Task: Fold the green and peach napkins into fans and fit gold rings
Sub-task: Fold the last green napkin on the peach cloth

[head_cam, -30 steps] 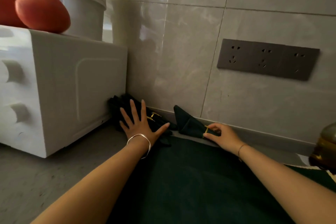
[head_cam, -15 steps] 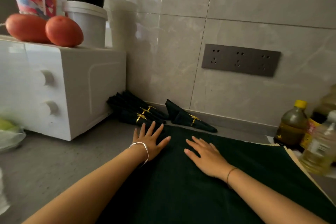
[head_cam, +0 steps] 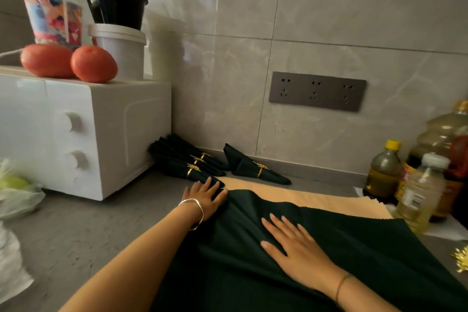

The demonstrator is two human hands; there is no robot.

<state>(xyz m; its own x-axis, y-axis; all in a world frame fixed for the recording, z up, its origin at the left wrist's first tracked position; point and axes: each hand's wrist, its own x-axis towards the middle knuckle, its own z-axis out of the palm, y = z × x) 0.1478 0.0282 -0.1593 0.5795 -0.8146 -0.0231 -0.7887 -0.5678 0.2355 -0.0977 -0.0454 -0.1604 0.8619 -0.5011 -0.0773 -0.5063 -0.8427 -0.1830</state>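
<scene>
we see right hand (head_cam: 298, 253) flat, fingers spread, on green napkin (head_cam: 359, 251); left hand (head_cam: 203, 197) at its bunched corner, grip unclear; peach napkin (head_cam: 311, 199) beyond both.

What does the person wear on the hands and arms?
No sleeves or gloves show. The left hand has a silver bangle at its wrist. The right hand has a thin brownish bracelet at its wrist.

Grn napkin (head_cam: 354, 261) atop peach napkin (head_cam: 316, 201)
</scene>
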